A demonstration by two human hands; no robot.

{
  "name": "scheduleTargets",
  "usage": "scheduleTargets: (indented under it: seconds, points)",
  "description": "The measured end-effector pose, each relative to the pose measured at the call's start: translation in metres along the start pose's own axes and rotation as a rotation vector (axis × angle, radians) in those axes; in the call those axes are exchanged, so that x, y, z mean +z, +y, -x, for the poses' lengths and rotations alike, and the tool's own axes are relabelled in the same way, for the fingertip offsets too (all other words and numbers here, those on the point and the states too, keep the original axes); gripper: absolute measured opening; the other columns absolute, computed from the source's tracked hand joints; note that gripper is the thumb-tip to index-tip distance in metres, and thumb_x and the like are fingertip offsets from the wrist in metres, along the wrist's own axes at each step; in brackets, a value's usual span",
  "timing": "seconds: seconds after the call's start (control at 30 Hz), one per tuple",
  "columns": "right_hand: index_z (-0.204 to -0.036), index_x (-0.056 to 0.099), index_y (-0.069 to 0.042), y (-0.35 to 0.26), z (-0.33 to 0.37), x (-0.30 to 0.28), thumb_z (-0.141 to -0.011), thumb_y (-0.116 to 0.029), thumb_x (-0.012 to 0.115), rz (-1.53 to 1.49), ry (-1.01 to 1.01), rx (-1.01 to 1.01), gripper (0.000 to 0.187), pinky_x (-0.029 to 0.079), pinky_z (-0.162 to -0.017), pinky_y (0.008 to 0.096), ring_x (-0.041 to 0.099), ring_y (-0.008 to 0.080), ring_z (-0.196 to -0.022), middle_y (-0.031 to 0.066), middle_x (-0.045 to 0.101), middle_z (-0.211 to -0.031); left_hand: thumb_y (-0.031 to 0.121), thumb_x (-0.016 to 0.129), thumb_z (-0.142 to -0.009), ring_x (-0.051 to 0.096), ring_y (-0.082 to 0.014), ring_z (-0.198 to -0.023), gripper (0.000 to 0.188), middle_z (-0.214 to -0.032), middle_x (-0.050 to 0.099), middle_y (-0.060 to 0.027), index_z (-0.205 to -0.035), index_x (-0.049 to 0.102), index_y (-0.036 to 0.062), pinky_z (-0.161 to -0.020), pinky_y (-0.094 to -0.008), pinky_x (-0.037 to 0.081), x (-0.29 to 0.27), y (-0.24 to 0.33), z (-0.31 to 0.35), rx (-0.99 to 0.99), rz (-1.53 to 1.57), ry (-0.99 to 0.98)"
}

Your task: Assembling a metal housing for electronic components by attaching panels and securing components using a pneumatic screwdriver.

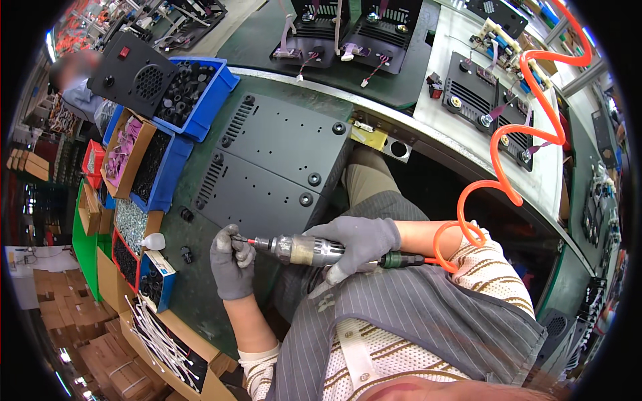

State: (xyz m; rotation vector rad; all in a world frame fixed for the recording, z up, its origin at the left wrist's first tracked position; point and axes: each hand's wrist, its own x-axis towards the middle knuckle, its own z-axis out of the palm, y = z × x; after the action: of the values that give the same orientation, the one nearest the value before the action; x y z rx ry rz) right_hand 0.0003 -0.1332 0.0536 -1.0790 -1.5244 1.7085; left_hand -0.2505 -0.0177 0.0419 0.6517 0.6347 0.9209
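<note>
My right hand (364,240), in a grey glove, is wrapped round a pneumatic screwdriver (297,250) held level above my lap. The tool's red-collared bit points left and reaches the fingertips of my gloved left hand (233,264). Those fingers are pinched together at the bit's tip; whatever small thing is between them cannot be made out. Beyond the tool, two dark grey metal covers (284,137) lie side by side on the green bench mat (194,234). Black round rubber feet (306,199) sit near their corners. Two loose black parts (186,254) lie on the mat, left of the covers.
An orange coiled air hose (491,154) runs from the tool up to the right. At left stand a blue bin of black feet (224,77), a box of silver screws (129,224) and a carton of white cable ties (150,327). Black panels with wiring (384,40) lie beyond the bench.
</note>
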Motion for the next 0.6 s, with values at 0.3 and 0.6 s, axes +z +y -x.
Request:
scheduleTargets:
  seconds: [0.3,0.6]
  points:
    - [-0.130,0.045,0.000,0.009,0.000,0.000,-0.065,-0.025,0.080,0.010,0.041,-0.036,0.078,0.049,-0.076,0.0299,0.061,0.0158,-0.085,0.0087,0.063,-0.095,0.026,0.062,-0.091,0.041,-0.0047,-0.047,0.030,-0.064,0.050,0.0011,-0.101,0.058,-0.0023,-0.041,-0.0180,0.029,0.024,0.007,-0.004,0.055,-0.410,0.170]
    - [-0.126,0.049,-0.001,0.012,0.010,-0.008,-0.063,-0.024,0.078,-0.092,0.105,-0.053,0.073,0.050,-0.069,0.0299,0.061,0.0152,-0.076,0.0088,0.062,-0.088,0.040,0.058,-0.090,0.058,-0.0153,-0.066,0.051,-0.091,0.063,-0.0094,-0.121,0.055,-0.0008,-0.061,-0.0260,0.046,0.023,-0.019,0.052,-0.012,-0.975,-0.100]
